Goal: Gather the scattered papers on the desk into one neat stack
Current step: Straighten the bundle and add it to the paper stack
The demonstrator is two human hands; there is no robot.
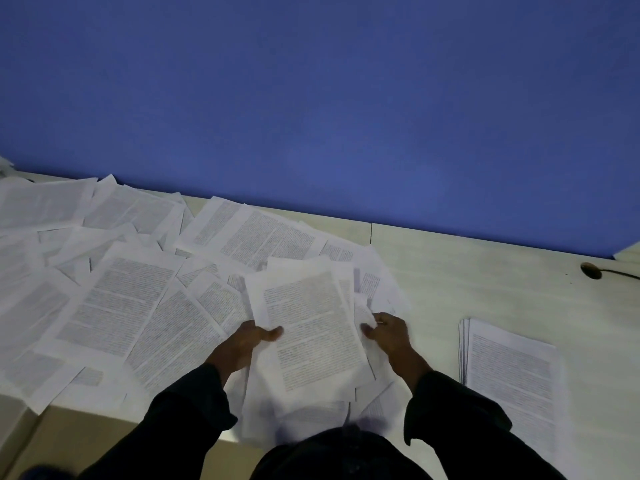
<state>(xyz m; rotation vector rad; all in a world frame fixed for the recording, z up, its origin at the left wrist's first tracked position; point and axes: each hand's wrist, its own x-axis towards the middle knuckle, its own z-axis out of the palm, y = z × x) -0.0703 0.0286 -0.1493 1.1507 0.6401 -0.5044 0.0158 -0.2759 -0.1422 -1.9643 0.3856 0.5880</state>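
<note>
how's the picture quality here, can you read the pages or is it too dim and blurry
Head view: dim, bluish light, no glare. The print on the bundle held by the left hand and right hand shows as grey lines, unreadable. The scattered papers smear towards the left edge. The stack on the desk is soft too. The wide lens bows the desk's far edge.
</note>
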